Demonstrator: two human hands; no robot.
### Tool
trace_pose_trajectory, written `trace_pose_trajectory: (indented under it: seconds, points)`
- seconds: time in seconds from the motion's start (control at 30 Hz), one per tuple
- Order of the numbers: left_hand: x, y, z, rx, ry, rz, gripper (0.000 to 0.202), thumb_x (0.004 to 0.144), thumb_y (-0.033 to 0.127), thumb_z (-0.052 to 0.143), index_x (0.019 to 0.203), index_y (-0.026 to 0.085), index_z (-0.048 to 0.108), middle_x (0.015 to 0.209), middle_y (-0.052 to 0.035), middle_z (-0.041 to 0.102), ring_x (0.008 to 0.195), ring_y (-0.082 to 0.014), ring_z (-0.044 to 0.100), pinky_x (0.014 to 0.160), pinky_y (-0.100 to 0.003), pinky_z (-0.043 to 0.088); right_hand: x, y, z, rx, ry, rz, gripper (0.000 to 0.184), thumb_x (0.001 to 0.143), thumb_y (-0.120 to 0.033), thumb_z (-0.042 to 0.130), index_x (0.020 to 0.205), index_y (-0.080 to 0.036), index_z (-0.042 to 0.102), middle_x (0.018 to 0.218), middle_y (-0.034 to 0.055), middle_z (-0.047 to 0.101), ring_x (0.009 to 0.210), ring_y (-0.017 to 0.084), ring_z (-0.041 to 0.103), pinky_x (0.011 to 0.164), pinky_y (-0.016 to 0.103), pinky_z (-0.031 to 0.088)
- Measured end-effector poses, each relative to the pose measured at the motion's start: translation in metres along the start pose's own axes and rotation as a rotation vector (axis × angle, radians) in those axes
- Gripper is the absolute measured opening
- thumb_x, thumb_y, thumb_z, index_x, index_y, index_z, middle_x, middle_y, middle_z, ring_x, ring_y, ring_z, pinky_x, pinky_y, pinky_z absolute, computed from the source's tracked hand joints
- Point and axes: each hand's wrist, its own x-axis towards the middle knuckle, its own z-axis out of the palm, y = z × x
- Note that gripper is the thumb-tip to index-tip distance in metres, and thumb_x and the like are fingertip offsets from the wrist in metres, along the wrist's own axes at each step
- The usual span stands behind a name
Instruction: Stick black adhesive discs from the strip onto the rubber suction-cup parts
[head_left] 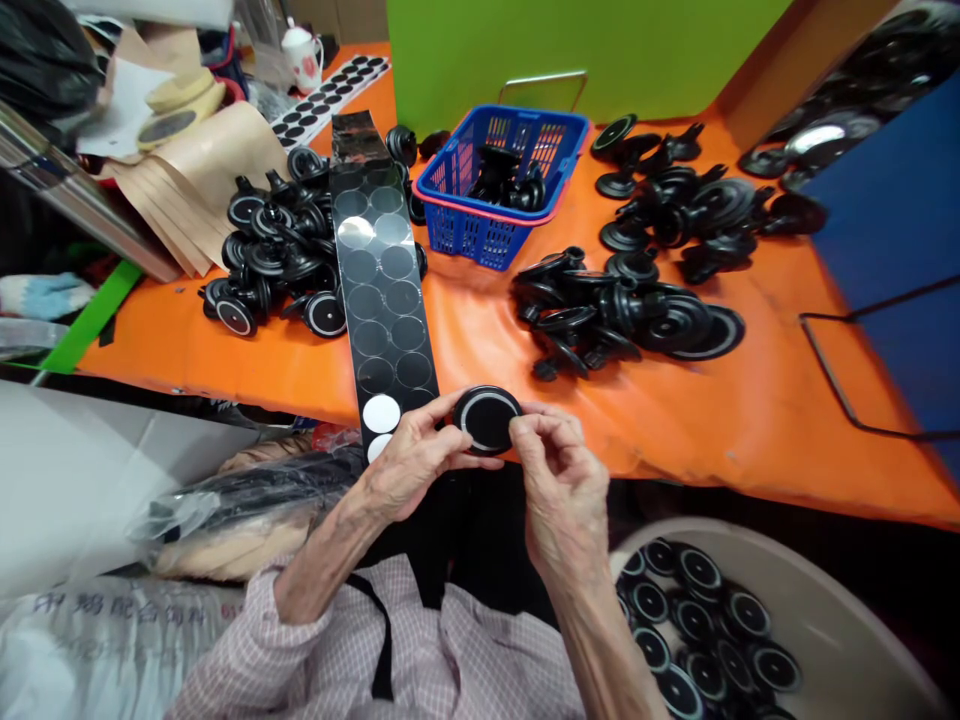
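Note:
Between both hands, over the table's front edge, is a round black plastic piece (489,420) with a pale ring on its upward face. My left hand (420,450) grips its left rim, thumb on top and fingers below. At the right rim, my right hand (559,460) has thumb and fingers pinched against the piece. Just left of them lies a long black sheet of round stickers (386,290); white backing circles (381,413) show at its near end. What sits under the black piece is hidden.
On the orange table (285,365) are heaps of black round parts (622,310), more parts (289,240) at left, and a blue basket (480,235) holding several. A pale tub (817,590) with ringed black pieces stands at lower right. A blue panel (900,250) borders the right.

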Motion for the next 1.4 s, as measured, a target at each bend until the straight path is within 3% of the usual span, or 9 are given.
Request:
trace_pose_trajectory:
  seconds: [0.17, 0.6, 0.77, 0.87, 0.97, 1.1, 1.23, 1.33, 1.4]
  points:
    - [0.002, -0.006, -0.004, 0.008, 0.018, 0.042, 0.031, 0.079, 0.028, 0.069, 0.108, 0.016, 0.068, 0.112, -0.0088, 0.066, 0.096, -0.0242, 0.066, 0.082, -0.043, 0.058, -0.001, 0.006, 0.004, -0.062, 0.010, -0.049, 0.023, 0.083, -0.041, 0.059, 0.076, -0.020, 0.057, 0.098, 0.0047, 0.056, 0.091, 0.018, 0.057, 0.079, 0.034, 0.050]
    - [0.000, -0.010, -0.003, 0.021, 0.138, 0.085, 0.036, 0.076, 0.025, 0.072, 0.109, 0.013, 0.067, 0.108, -0.0090, 0.069, 0.094, -0.0234, 0.067, 0.075, -0.035, 0.060, -0.004, 0.016, 0.013, -0.506, 0.102, -0.484, 0.011, 0.092, -0.023, 0.047, 0.081, -0.021, 0.050, 0.088, 0.0047, 0.058, 0.088, 0.018, 0.059, 0.076, 0.034, 0.050]
    - [0.000, -0.011, -0.003, 0.028, 0.160, 0.096, 0.037, 0.075, 0.026, 0.072, 0.108, 0.013, 0.066, 0.106, -0.0092, 0.069, 0.096, -0.0247, 0.067, 0.076, -0.036, 0.060, -0.005, 0.018, 0.016, -0.555, 0.114, -0.532, 0.011, 0.093, -0.021, 0.045, 0.083, -0.021, 0.049, 0.091, 0.0069, 0.059, 0.089, 0.018, 0.060, 0.075, 0.033, 0.051]
    - [-0.001, -0.011, -0.002, 0.037, 0.163, 0.096, 0.036, 0.075, 0.027, 0.072, 0.109, 0.014, 0.066, 0.108, -0.0094, 0.069, 0.098, -0.0251, 0.066, 0.076, -0.035, 0.060, -0.007, 0.020, 0.017, -0.504, 0.117, -0.471, 0.010, 0.092, -0.025, 0.047, 0.084, -0.021, 0.050, 0.092, 0.0071, 0.060, 0.092, 0.019, 0.061, 0.078, 0.035, 0.052]
    - [-0.005, -0.008, 0.000, 0.045, 0.153, 0.102, 0.035, 0.078, 0.028, 0.070, 0.110, 0.015, 0.065, 0.113, -0.0094, 0.067, 0.098, -0.0247, 0.066, 0.077, -0.035, 0.059, -0.007, 0.018, 0.014, -0.324, 0.106, -0.233, 0.019, 0.088, -0.037, 0.053, 0.097, -0.021, 0.053, 0.094, 0.0073, 0.060, 0.086, 0.020, 0.062, 0.074, 0.036, 0.054]
    - [-0.008, 0.000, 0.000, 0.070, 0.102, 0.056, 0.036, 0.080, 0.032, 0.068, 0.111, 0.015, 0.065, 0.114, -0.0109, 0.065, 0.094, -0.0226, 0.066, 0.075, -0.033, 0.059, 0.005, 0.007, -0.001, -0.067, -0.216, 0.070, 0.030, 0.083, -0.050, 0.057, 0.087, -0.020, 0.060, 0.080, 0.0039, 0.064, 0.073, 0.019, 0.063, 0.065, 0.033, 0.053]
    - [0.033, 0.038, 0.005, 0.136, -0.015, 0.023, 0.033, 0.081, 0.028, 0.067, 0.108, 0.009, 0.064, 0.107, -0.0147, 0.066, 0.086, -0.0209, 0.067, 0.071, -0.031, 0.059, 0.054, -0.015, -0.002, 0.054, -0.277, 0.025, 0.033, 0.073, -0.052, 0.069, 0.064, -0.021, 0.061, 0.058, 0.0001, 0.058, 0.055, 0.016, 0.053, 0.052, 0.029, 0.047]
    - [0.074, 0.100, 0.030, 0.230, -0.064, 0.106, 0.029, 0.083, 0.016, 0.060, 0.111, 0.007, 0.061, 0.104, -0.0165, 0.067, 0.079, -0.0177, 0.067, 0.070, -0.029, 0.057, 0.111, -0.055, 0.015, 0.195, -0.248, -0.049, 0.037, 0.068, -0.051, 0.074, 0.059, -0.020, 0.057, 0.050, -0.0032, 0.049, 0.048, 0.012, 0.046, 0.047, 0.025, 0.042]
    - [0.091, 0.142, 0.044, 0.294, 0.051, 0.238, 0.040, 0.086, 0.016, 0.056, 0.125, 0.008, 0.051, 0.111, -0.0175, 0.064, 0.073, -0.0156, 0.067, 0.069, -0.030, 0.057, 0.142, -0.085, 0.030, 0.259, -0.241, -0.063, 0.038, 0.068, -0.054, 0.073, 0.066, -0.019, 0.057, 0.055, -0.0038, 0.052, 0.049, 0.011, 0.050, 0.050, 0.024, 0.045]
